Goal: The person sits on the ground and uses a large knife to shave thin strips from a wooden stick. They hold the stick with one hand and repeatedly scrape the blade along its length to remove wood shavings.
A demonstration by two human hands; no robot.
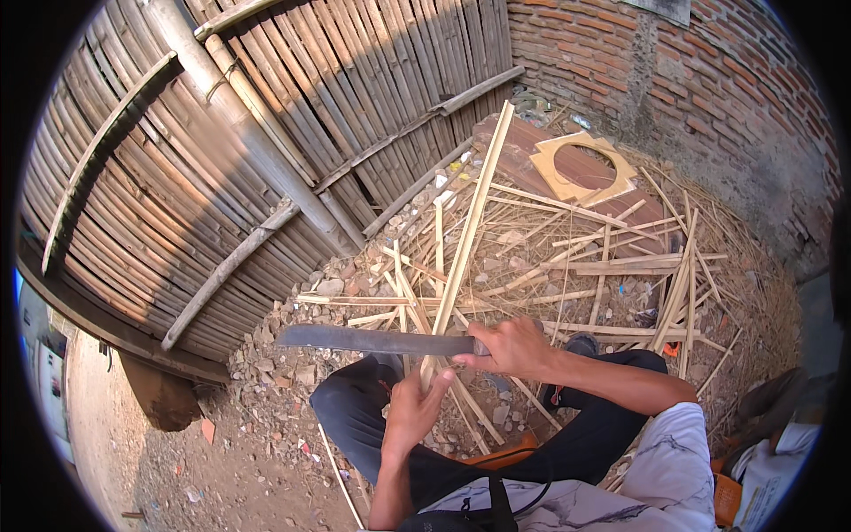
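A person's right hand was clenched round the handle of a machete, its blade crossing a pale strip at the centre of the frame. The left hand gripped the strip just below, fingers partly hidden; whether blade touched strip was unclear.

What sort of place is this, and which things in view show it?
Probably an outdoor yard serving as a makeshift workspace: a slatted fence and a brick wall border sunlit, stony ground, where pale strips lie scattered.
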